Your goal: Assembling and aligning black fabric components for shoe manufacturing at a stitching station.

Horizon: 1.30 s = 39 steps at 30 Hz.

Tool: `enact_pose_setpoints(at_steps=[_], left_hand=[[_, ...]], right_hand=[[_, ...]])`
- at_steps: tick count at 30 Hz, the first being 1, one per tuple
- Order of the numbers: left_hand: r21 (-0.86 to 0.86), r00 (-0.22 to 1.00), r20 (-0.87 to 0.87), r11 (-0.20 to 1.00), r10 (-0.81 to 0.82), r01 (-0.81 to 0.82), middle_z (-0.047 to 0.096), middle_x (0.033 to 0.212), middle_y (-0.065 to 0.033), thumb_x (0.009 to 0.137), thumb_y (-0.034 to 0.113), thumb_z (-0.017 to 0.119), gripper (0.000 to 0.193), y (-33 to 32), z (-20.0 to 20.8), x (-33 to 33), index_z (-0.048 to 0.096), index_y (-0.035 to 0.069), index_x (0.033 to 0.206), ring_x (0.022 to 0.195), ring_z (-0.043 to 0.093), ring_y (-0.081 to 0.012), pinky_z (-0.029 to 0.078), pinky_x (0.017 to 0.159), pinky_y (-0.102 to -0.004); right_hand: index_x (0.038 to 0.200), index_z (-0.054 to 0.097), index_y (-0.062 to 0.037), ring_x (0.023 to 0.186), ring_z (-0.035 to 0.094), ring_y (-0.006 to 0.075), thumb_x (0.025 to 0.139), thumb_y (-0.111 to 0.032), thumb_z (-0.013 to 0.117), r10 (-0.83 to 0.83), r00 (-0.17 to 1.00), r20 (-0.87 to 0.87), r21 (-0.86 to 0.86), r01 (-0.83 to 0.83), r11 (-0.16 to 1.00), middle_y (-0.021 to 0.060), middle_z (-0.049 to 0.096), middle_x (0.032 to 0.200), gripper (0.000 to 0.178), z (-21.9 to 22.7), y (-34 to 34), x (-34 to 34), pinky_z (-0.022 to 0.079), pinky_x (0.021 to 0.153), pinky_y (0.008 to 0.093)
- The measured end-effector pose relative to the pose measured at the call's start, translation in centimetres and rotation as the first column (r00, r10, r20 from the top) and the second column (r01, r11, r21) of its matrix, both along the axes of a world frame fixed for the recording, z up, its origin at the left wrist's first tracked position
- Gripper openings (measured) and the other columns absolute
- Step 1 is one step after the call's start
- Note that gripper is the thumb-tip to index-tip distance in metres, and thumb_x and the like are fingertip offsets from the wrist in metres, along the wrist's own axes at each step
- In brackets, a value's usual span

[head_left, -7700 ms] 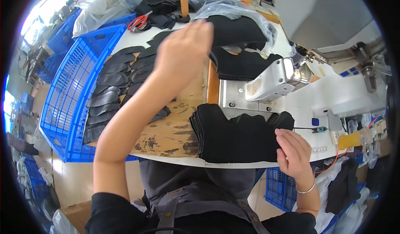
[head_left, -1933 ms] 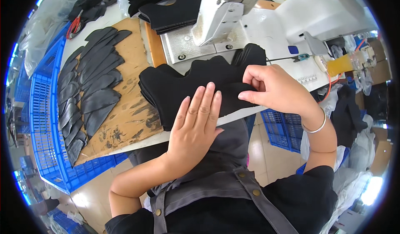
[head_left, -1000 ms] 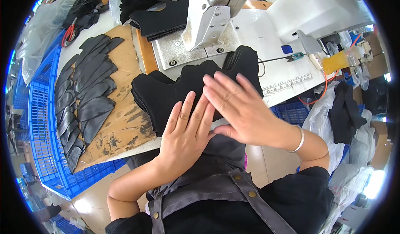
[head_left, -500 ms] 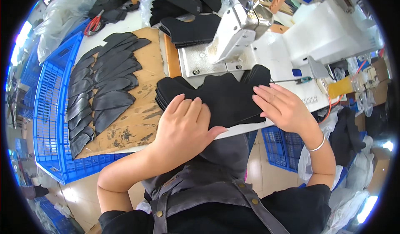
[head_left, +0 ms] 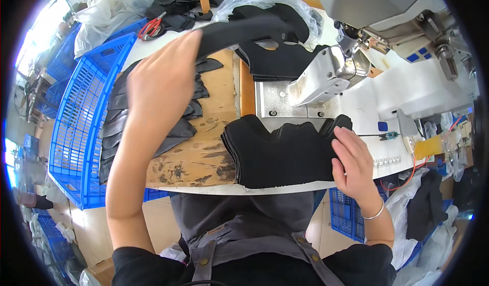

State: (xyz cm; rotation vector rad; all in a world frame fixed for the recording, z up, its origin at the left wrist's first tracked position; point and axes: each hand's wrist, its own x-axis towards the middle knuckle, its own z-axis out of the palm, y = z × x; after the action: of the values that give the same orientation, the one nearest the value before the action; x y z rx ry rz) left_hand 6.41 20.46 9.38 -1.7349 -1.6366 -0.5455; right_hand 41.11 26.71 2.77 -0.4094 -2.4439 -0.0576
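A neat stack of black cut fabric pieces with wavy upper edges lies at the table's front edge. My right hand rests on the stack's right end, fingers stretched over it and thumb apart. Raised at the far left, my left hand is closed on one end of a curved black fabric piece, smeared by motion. Its fingertips are partly hidden. Below that hand, overlapping dark, leaf-shaped pieces lie on a stained brown board.
A sewing machine stands behind the stack, beside another black stack. A plastic bag lies around more black pieces at the back. Red-handled scissors and a blue crate are at left. A screwdriver lies at right.
My left hand has left the front stack, moved up and left, and now carries a black piece. My right hand stays on the stack. The view has shifted.
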Motion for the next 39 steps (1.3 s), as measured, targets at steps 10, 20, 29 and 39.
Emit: enact_pose_setpoints(at_steps=[10,20,29,39], left_hand=[[-0.375,0.898,0.008,0.832,-0.439,0.410,0.063,0.116,-0.0138,0.088,0.021,0.058,0.033,15.6,-9.6,6.0,0.058,0.002,0.115,0.105,0.062,-0.0266,0.047,0.089,-0.0364],[-0.745,0.978,0.166,0.634,-0.122,0.206,0.040,0.143,-0.0219,0.067,0.054,0.077,0.109,16.6,-5.0,4.3,0.020,0.014,0.151,0.132,0.040,-0.0347,0.026,0.111,-0.0511],[-0.731,0.908,0.353,0.538,-0.227,0.419,0.049,0.131,-0.0158,0.062,0.040,0.082,0.113,19.5,-4.4,4.9,0.018,0.019,0.152,0.119,0.052,-0.0299,0.037,0.102,-0.0413],[-0.426,0.911,0.185,0.806,-0.367,0.411,0.040,0.138,-0.0191,0.072,0.036,0.079,0.091,14.0,-5.5,1.4,0.028,0.018,0.146,0.123,0.046,-0.0360,0.038,0.102,-0.0411]], right_hand=[[0.111,0.061,0.0016,0.109,0.059,0.0357,0.067,0.004,0.067,0.013,1.000,0.011,-0.141,-0.011,0.990,0.0174,0.058,0.125,0.044,-1.5,-0.8,-1.8,0.051,0.091,0.0409],[0.107,0.063,0.0017,0.106,0.060,0.0355,0.071,0.006,0.063,-0.019,0.999,-0.027,-0.231,0.013,0.973,0.0179,0.062,0.118,0.037,-2.0,0.0,-1.6,0.049,0.091,0.0416],[0.114,0.059,0.0013,0.088,0.060,0.0139,0.096,-0.033,0.051,-0.609,0.793,0.025,-0.849,0.339,0.406,0.0052,0.064,0.097,0.040,-1.5,17.9,0.3,0.047,0.080,0.0272],[0.123,0.054,-0.0008,0.106,0.057,0.0281,0.085,-0.006,0.054,-0.494,0.868,0.044,-0.620,0.411,0.668,0.0148,0.061,0.118,0.038,-3.0,19.9,-0.2,0.043,0.094,0.0326]])
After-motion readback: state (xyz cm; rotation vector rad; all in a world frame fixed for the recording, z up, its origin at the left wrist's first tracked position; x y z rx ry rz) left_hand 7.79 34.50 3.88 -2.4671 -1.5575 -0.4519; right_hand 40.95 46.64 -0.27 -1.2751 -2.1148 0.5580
